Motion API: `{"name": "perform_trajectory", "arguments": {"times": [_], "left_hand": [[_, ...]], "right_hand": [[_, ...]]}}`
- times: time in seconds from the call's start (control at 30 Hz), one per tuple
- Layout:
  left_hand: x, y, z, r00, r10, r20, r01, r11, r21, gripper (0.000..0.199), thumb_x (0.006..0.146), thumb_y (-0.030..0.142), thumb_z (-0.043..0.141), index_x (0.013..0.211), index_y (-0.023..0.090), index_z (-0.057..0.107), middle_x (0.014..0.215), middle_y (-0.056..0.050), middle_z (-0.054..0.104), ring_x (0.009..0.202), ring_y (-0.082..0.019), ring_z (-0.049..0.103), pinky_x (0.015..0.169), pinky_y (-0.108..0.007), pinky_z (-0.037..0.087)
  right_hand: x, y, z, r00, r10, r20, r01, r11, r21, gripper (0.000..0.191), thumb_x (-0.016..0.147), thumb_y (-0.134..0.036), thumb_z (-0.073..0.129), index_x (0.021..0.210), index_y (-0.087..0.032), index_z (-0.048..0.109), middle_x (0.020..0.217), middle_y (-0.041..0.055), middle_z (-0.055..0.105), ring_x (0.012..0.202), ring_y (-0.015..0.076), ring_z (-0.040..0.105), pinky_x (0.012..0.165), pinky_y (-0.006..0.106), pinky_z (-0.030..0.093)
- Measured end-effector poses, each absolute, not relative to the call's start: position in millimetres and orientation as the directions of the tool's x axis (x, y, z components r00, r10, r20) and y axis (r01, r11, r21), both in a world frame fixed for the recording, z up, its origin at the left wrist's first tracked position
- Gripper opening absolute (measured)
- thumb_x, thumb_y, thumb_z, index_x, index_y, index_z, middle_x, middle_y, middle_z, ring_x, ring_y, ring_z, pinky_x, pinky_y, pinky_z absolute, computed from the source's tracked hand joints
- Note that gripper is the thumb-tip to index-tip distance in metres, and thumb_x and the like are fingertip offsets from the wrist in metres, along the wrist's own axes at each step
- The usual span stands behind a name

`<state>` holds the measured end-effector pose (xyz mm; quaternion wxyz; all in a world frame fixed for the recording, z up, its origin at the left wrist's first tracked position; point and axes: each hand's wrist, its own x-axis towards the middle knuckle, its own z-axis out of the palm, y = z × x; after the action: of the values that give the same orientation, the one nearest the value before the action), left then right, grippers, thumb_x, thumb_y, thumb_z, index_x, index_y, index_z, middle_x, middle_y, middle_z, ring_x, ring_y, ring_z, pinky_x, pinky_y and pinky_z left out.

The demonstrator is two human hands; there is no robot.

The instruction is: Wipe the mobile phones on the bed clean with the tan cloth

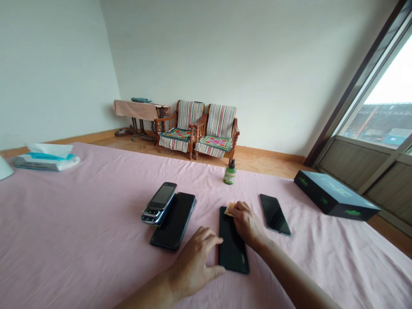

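Note:
A dark smartphone [234,253] lies in front of me on the pink sheet, its back cover up. My right hand [247,224] is closed on a small pale-yellow cloth [229,210] and presses it against the phone's far end. At the phone's left edge is my left hand [200,259], thumb and index finger spread and touching or nearly touching that edge. Left of it lies another black phone [180,221], with small older slider phones [161,201] stacked against its side. To the right a black phone [275,214] lies on its own.
A green pump bottle [229,172] stands beyond the phones. On the right sits a black box [334,195] with green lettering. A tissue pack [48,159] lies at far left. Past the sheet's far edge are two wooden armchairs [215,128] and a cloth-covered table [137,110].

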<state>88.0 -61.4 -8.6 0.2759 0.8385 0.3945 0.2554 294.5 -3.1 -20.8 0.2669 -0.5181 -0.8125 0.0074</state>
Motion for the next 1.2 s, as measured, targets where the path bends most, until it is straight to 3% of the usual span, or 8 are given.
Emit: {"name": "perform_trajectory", "arguments": {"times": [0.23, 0.4, 0.57, 0.8, 1.0, 1.2], "left_hand": [[90.4, -62.4, -4.7, 0.542, 0.82, 0.183, 0.548, -0.51, 0.663, 0.049, 0.061, 0.016, 0.082, 0.106, 0.022, 0.063, 0.103, -0.003, 0.06, 0.103, -0.024, 0.051, 0.095, -0.039, 0.042], [91.2, -64.2, -5.1, 0.545, 0.82, 0.175, 0.563, -0.513, 0.648, 0.049, 0.063, 0.016, 0.08, 0.109, 0.019, 0.062, 0.105, -0.004, 0.06, 0.105, -0.025, 0.051, 0.098, -0.041, 0.041], [89.6, -62.9, -6.5, 0.551, 0.816, 0.175, 0.546, -0.511, 0.664, 0.051, 0.064, 0.016, 0.079, 0.112, 0.019, 0.062, 0.115, -0.006, 0.058, 0.112, -0.025, 0.05, 0.102, -0.04, 0.04], [90.4, -62.9, -4.0, 0.554, 0.816, 0.163, 0.554, -0.508, 0.66, 0.051, 0.062, 0.016, 0.08, 0.11, 0.017, 0.063, 0.121, -0.008, 0.059, 0.116, -0.026, 0.05, 0.107, -0.044, 0.036], [89.8, -63.1, -7.9, 0.563, 0.809, 0.171, 0.568, -0.529, 0.631, 0.051, 0.065, 0.016, 0.078, 0.113, 0.018, 0.061, 0.126, -0.01, 0.057, 0.119, -0.028, 0.049, 0.107, -0.048, 0.035], [90.3, -63.2, -8.1, 0.553, 0.812, 0.184, 0.565, -0.528, 0.634, 0.05, 0.063, 0.016, 0.079, 0.11, 0.018, 0.063, 0.123, -0.009, 0.059, 0.117, -0.028, 0.05, 0.106, -0.048, 0.037]], "right_hand": [[289.0, -58.1, -26.9, -0.342, 0.848, 0.404, 0.737, 0.509, -0.444, 0.037, 0.073, 0.006, 0.04, 0.084, -0.02, 0.064, 0.091, 0.0059, 0.056, 0.087, 0.0198, 0.051, 0.075, 0.03, 0.047], [289.0, -28.4, -24.1, -0.269, 0.876, 0.4, 0.808, 0.431, -0.402, 0.041, 0.072, 0.006, 0.041, 0.092, -0.018, 0.067, 0.089, 0.0074, 0.055, 0.088, 0.0211, 0.051, 0.078, 0.032, 0.045], [286.0, -2.2, -23.1, -0.226, 0.877, 0.424, 0.84, 0.396, -0.372, 0.039, 0.071, 0.006, 0.041, 0.086, -0.018, 0.068, 0.084, 0.006, 0.055, 0.086, 0.0203, 0.051, 0.079, 0.032, 0.044], [280.1, -48.2, -35.0, -0.26, 0.855, 0.449, 0.745, 0.473, -0.47, 0.035, 0.073, 0.004, 0.042, 0.083, -0.02, 0.066, 0.088, 0.0064, 0.055, 0.086, 0.0204, 0.051, 0.076, 0.032, 0.047], [285.6, -9.8, -33.5, -0.236, 0.847, 0.477, 0.761, 0.466, -0.451, 0.044, 0.074, 0.003, 0.043, 0.101, -0.02, 0.069, 0.087, 0.0061, 0.056, 0.087, 0.0198, 0.052, 0.079, 0.033, 0.046], [282.2, -13.3, -38.1, -0.225, 0.83, 0.51, 0.716, 0.496, -0.491, 0.045, 0.075, 0.003, 0.042, 0.101, -0.021, 0.069, 0.089, 0.006, 0.056, 0.088, 0.0196, 0.052, 0.08, 0.033, 0.047]]}}
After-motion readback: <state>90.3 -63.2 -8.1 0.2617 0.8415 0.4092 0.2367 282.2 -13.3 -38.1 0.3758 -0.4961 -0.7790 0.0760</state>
